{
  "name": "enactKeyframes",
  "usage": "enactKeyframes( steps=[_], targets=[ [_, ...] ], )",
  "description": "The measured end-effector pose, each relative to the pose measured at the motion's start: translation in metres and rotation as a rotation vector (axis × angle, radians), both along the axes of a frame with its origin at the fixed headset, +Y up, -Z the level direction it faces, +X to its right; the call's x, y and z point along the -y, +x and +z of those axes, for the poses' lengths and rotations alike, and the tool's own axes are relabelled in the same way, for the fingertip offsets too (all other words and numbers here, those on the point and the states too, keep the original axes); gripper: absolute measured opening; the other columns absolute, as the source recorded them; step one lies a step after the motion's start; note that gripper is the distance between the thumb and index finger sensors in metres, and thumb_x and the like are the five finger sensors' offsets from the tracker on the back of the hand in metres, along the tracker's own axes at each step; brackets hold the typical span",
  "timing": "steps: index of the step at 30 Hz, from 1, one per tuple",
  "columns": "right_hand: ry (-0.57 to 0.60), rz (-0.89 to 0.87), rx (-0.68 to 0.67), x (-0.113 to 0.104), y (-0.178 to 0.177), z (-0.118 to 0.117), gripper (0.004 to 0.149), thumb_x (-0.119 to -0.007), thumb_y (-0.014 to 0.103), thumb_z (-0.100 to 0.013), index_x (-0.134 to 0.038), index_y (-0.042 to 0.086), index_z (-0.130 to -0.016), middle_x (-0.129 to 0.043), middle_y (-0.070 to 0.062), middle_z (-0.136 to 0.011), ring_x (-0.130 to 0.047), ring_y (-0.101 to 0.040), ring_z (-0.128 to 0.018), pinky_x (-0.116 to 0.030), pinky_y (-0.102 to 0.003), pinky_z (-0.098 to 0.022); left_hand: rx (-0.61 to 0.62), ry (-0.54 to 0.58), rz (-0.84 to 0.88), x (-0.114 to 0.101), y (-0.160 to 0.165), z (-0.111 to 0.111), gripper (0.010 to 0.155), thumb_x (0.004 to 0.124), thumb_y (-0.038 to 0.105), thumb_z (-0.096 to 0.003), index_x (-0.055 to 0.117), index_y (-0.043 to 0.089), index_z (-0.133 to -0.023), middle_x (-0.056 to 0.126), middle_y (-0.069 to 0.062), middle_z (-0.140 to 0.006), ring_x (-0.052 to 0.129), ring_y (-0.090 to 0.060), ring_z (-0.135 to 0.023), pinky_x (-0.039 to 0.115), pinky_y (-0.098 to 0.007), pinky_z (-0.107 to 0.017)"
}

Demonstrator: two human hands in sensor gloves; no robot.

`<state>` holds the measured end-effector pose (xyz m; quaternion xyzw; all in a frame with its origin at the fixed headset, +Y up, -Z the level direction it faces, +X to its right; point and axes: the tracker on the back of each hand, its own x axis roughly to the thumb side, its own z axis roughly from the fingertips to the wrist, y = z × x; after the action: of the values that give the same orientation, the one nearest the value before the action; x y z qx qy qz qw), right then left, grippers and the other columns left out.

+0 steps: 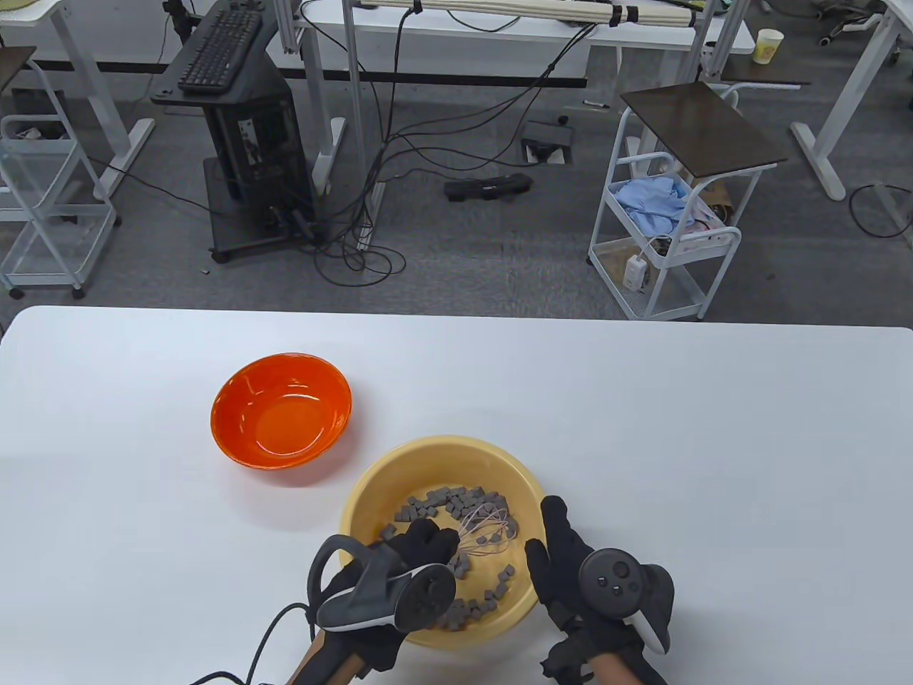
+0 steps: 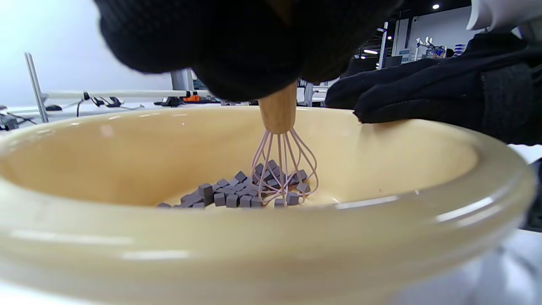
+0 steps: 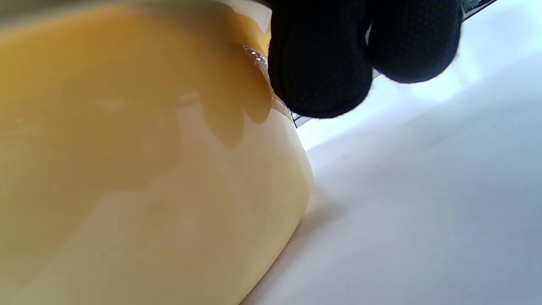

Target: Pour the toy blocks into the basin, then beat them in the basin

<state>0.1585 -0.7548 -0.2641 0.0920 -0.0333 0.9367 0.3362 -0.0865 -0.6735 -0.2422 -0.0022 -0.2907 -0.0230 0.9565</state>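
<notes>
- Near the bottom centre of the table view, a yellow basin [image 1: 371, 485] sits on the white table [image 1: 713, 428], with small grey toy blocks [image 1: 456, 503] scattered over its floor.
- Above and to its left in the same view, an orange bowl [image 1: 282, 412] stands apart from the basin; its inside looks bare.
- The left hand [image 1: 421, 546] reaches over the basin's lower left rim, fingers curled round the wooden handle of a pink whisk [image 1: 485, 535]. From above the handle is almost wholly hidden under the glove and tracker.
- At the left wrist view's centre, the handle [image 2: 277, 112] comes down out of the glove, its upper end covered by the fist, and the wire loops stand among the blocks.
- How many blocks lie in the basin cannot be counted: the hand and tracker cover part of the near floor from above, and the near rim cuts the pile off in the left wrist view.
- The right hand [image 1: 563, 564] lies against the basin's right rim, fingers fairly straight along it, thumb toward the inside.
- At the top of the right wrist view only two gloved fingertips [image 3: 322, 72] show, against the basin's outer wall; the rest of the hand is out of frame.
</notes>
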Motion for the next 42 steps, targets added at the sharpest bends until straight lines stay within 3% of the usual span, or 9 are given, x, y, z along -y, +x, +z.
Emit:
enactKeyframes(
  steps=[3, 9, 22, 35, 42],
  targets=[
    [0.005, -0.001, 0.004, 0.000, 0.000, 0.000, 0.055, -0.063, 0.034, -0.072, -0.041, 0.012, -0.117, -0.078, -0.031, -0.084, -0.090, -0.034, -0.050, -0.071, -0.063, -0.058, -0.019, 0.029, -0.018, 0.002, 0.000, 0.001, 0.046, 0.077, 0.031, -0.0615, 0.070, 0.016, -0.105, 0.077, -0.023, -0.103, 0.100, -0.005, -0.043, 0.092, -0.028, -0.033],
    [0.012, 0.010, 0.011, -0.001, 0.000, 0.000, 0.047, -0.064, 0.034, -0.072, -0.057, 0.014, -0.113, -0.083, -0.027, -0.078, -0.091, -0.030, -0.043, -0.073, -0.062, -0.057, -0.116, 0.147, -0.027, 0.003, -0.006, 0.000, 0.041, 0.080, 0.034, -0.0601, 0.080, 0.020, -0.099, 0.086, -0.017, -0.099, 0.100, -0.001, -0.031, 0.092, -0.025, -0.024],
    [0.017, 0.031, 0.023, -0.001, 0.001, 0.000, 0.046, -0.064, 0.035, -0.071, -0.059, 0.015, -0.112, -0.086, -0.023, -0.071, -0.091, -0.026, -0.037, -0.075, -0.059, -0.055, -0.397, 0.290, -0.068, -0.017, -0.026, 0.003, 0.036, 0.085, 0.042, -0.0564, 0.092, 0.021, -0.085, 0.101, -0.013, -0.081, 0.097, 0.003, -0.018, 0.090, -0.023, -0.015],
    [0.019, 0.058, 0.043, -0.001, -0.002, 0.001, 0.045, -0.064, 0.034, -0.071, -0.059, 0.015, -0.112, -0.087, -0.021, -0.068, -0.091, -0.024, -0.034, -0.076, -0.058, -0.054, -0.489, 0.296, -0.183, -0.036, -0.021, 0.017, 0.035, 0.084, 0.046, -0.0570, 0.095, 0.020, -0.077, 0.104, -0.011, -0.069, 0.095, 0.002, -0.017, 0.089, -0.024, -0.016],
    [0.018, 0.057, 0.050, -0.001, -0.003, 0.001, 0.044, -0.064, 0.034, -0.071, -0.060, 0.016, -0.112, -0.087, -0.021, -0.068, -0.091, -0.024, -0.034, -0.076, -0.058, -0.054, -0.439, 0.235, -0.195, -0.043, -0.015, 0.026, 0.036, 0.083, 0.046, -0.0569, 0.095, 0.018, -0.075, 0.103, -0.013, -0.066, 0.095, 0.001, -0.016, 0.089, -0.024, -0.016]
  ],
)
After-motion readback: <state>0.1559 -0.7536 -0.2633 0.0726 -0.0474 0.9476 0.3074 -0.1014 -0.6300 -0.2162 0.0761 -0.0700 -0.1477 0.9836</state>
